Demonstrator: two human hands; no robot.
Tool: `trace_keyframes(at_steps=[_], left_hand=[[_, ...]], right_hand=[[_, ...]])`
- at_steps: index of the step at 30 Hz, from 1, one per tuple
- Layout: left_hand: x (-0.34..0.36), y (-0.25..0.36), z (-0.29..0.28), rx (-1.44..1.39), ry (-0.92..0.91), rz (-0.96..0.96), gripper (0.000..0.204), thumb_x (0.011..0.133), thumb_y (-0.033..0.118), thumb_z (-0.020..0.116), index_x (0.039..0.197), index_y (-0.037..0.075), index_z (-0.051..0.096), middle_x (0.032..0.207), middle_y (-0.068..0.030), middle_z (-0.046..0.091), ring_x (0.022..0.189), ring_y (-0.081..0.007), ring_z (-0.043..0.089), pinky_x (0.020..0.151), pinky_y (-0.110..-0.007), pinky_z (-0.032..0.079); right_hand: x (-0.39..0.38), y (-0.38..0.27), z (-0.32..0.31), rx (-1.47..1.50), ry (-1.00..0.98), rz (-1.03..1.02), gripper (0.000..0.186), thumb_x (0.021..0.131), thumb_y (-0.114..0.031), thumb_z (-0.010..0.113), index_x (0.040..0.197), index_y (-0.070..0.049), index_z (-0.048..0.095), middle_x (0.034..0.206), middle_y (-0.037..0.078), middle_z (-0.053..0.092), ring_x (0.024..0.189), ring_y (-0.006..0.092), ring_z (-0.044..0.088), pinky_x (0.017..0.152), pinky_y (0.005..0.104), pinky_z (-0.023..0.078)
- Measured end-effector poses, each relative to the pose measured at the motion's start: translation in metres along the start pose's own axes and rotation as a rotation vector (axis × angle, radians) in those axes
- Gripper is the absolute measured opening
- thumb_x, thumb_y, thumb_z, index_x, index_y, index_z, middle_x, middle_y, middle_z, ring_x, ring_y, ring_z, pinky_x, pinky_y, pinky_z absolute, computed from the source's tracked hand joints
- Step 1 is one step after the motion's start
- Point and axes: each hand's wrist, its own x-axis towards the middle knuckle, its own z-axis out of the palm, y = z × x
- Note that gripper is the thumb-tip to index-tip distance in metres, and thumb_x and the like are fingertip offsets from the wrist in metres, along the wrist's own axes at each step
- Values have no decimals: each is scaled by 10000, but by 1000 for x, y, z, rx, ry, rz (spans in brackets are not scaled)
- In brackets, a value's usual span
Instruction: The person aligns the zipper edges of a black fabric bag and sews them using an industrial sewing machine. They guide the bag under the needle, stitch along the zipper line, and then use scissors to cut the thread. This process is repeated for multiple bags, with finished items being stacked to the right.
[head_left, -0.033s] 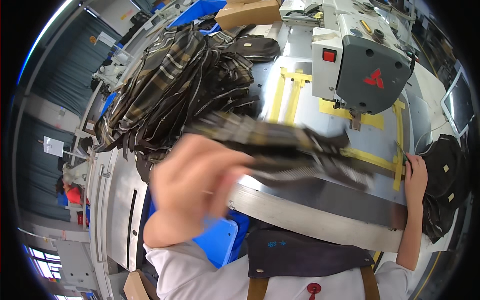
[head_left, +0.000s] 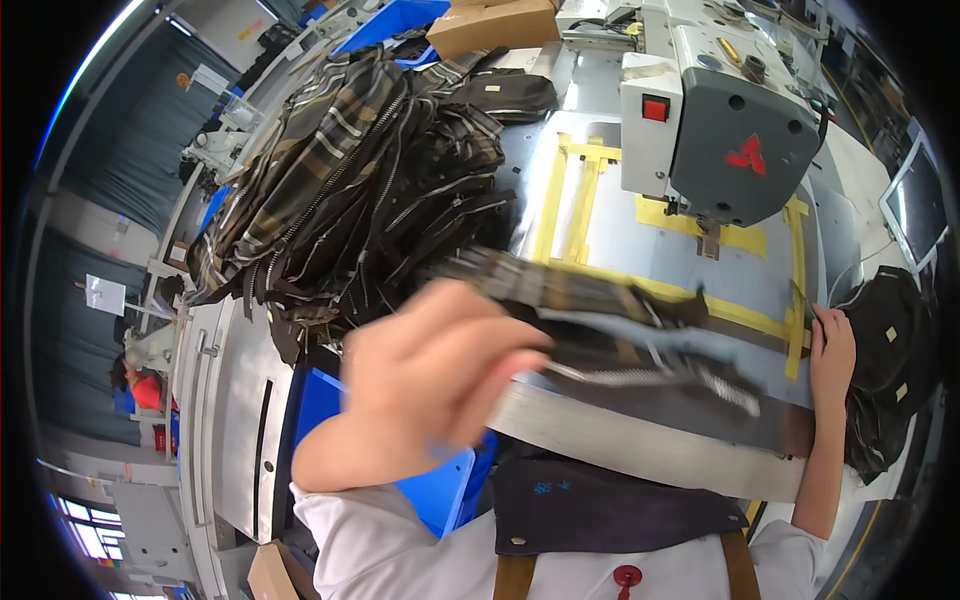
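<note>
My left hand (head_left: pixel 430 365), smeared by motion, is closed on the near left end of a plaid fabric piece (head_left: pixel 590 295). The piece is dark with tan and white stripes, and a zipper (head_left: pixel 670 379) runs along its lower part. It stretches to the right over the metal sewing table (head_left: pixel 640 395), in front of the sewing machine head (head_left: pixel 745 130). At the table's right side, my right hand (head_left: pixel 832 345) has its fingers curled beside a strip of yellow tape. A thin dark thing shows at its fingertips, too small to name.
A heap of plaid bags with zippers (head_left: pixel 330 190) covers the left. Dark pouches (head_left: pixel 885 350) hang at the right edge. Yellow tape (head_left: pixel 720 318) marks the tabletop. A blue bin (head_left: pixel 440 490) stands below the front edge, and a cardboard box (head_left: pixel 495 28) at the back.
My left hand has moved to the right and slightly down, carrying the plaid fabric piece with it. The right hand has stayed in place.
</note>
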Motion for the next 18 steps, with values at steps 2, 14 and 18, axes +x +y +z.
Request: trace_keyframes(at_steps=[2, 14, 18], left_hand=[[6, -4, 37, -257, -219, -29, 64, 860, 99, 672, 869, 37, 682, 778, -102, 620, 715, -245, 624, 599, -318, 477], [59, -57, 249, -863, -608, -415, 355, 999, 305, 534, 1020, -24, 665, 903, -43, 661, 854, -107, 582, 813, -260, 469], [41, -80, 248, -790, -391, -405, 277, 999, 204, 512, 1113, -22, 625, 1087, -118, 636, 1004, -191, 595, 889, -311, 465]], right_hand=[[-4, 19, 6, -17, -38, 51, 215, 881, -44, 573, 1086, -7, 624, 1034, 142, 591, 960, 340, 579, 820, 384, 465], [23, -91, 4, 339, -255, -353, 386, 856, -238, 683, 1188, -55, 607, 1144, 125, 621, 1056, 312, 584, 898, 379, 473], [19, -101, 15, 367, -306, -327, 278, 840, -182, 676, 1092, -73, 630, 955, 93, 605, 890, 287, 604, 724, 376, 487]])
